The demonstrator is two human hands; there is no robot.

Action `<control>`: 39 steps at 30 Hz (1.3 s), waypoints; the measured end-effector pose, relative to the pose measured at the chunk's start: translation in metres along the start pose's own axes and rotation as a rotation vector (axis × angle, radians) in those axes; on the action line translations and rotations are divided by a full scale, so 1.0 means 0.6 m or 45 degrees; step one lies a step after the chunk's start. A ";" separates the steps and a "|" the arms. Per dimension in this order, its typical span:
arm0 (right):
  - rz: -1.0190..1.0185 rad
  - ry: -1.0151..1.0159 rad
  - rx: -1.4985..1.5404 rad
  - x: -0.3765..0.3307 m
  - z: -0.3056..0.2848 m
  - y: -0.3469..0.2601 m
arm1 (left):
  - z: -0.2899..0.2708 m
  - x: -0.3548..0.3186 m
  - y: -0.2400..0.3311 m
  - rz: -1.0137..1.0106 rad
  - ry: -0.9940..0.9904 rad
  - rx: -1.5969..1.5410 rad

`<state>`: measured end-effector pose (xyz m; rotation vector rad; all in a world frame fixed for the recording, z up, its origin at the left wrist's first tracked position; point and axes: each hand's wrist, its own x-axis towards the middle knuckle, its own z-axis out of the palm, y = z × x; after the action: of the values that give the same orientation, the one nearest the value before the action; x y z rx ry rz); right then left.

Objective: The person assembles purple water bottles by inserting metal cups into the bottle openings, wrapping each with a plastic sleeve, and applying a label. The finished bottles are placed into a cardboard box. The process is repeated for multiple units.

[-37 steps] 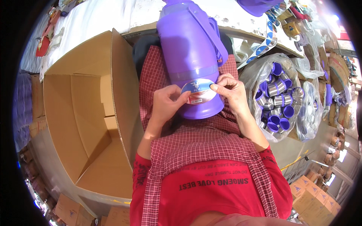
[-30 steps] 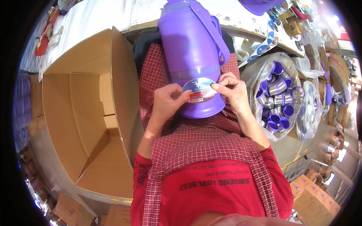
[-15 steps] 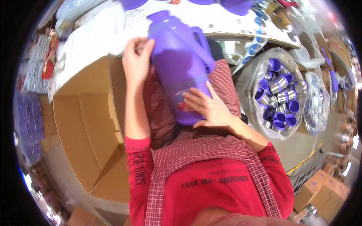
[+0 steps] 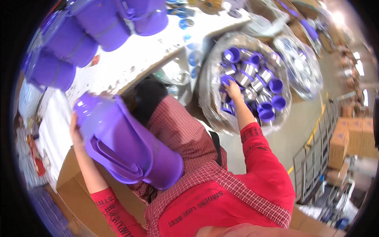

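A purple thermos flask point(image 4: 158, 158) with a side handle lies tilted across my lap, its neck toward the far left. My left hand point(image 4: 76, 130) grips it near the neck; part of that hand is hidden behind the flask. To the right, my right arm reaches into a clear plastic bag point(image 4: 209, 93) filled with steel-and-purple cup lids point(image 4: 278, 102). There my right hand point(image 4: 234, 91) has its fingers closed on the rim of one purple cup lid point(image 4: 226, 79), which still sits among the others.
Several purple flasks point(image 4: 85, 47) stand along the white table point(image 4: 118, 71) at the far left. An open cardboard box point(image 4: 69, 175) is beside my left leg. Another plastic bag point(image 4: 304, 75) lies beyond the lids. A metal cart point(image 4: 312, 158) and stacked cartons point(image 4: 347, 136) are at right.
My view has swung to the right. My right hand has left the flask's lower body and gone into the bag of lids. The flask has turned, its neck now leaning left in my left hand.
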<state>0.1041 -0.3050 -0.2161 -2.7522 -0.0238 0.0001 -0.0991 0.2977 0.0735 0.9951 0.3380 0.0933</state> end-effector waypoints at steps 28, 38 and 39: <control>-1.165 -0.799 1.764 -0.108 -0.276 -0.877 | 0.082 -0.061 0.044 0.640 -0.126 0.488; -1.160 -0.830 1.756 -0.089 -0.246 -0.863 | 0.090 -0.052 0.025 0.558 -0.005 0.253; -1.148 -0.843 1.756 -0.089 -0.245 -0.863 | 0.090 -0.053 0.020 0.564 -0.026 0.224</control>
<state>0.0427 0.1170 0.1163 -1.1077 -0.9932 0.4722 -0.1108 0.2533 0.1180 1.2326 0.1030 0.4603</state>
